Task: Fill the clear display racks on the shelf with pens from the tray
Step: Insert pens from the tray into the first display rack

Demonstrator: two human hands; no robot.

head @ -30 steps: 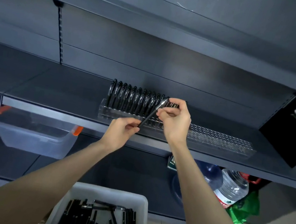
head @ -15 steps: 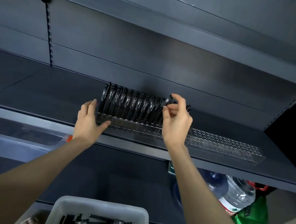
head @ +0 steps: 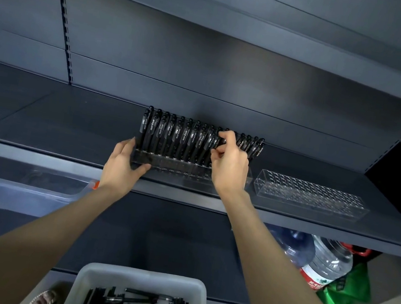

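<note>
A clear display rack [head: 168, 165] stands on the dark shelf [head: 67, 132], packed with several upright black pens [head: 168, 134]. My left hand [head: 122, 163] grips the rack's left end, thumb on its front. My right hand [head: 229, 164] pinches the top of one black pen [head: 220, 139] standing among the others in the rack. A second clear rack [head: 310, 194], with nothing in its holes, sits to the right. A white tray [head: 141, 279] with several loose black pens lies below, between my forearms.
A clear plastic bin [head: 22, 185] with orange clips sits under the shelf at left. Large water bottles [head: 326, 261] and a green bag [head: 347, 291] stand on the floor at lower right. Another shelf board [head: 240, 14] hangs overhead.
My left hand let go of the pen and took hold of the rack's left end. My right hand carried the pen into the rack and lowered it upright among the others.
</note>
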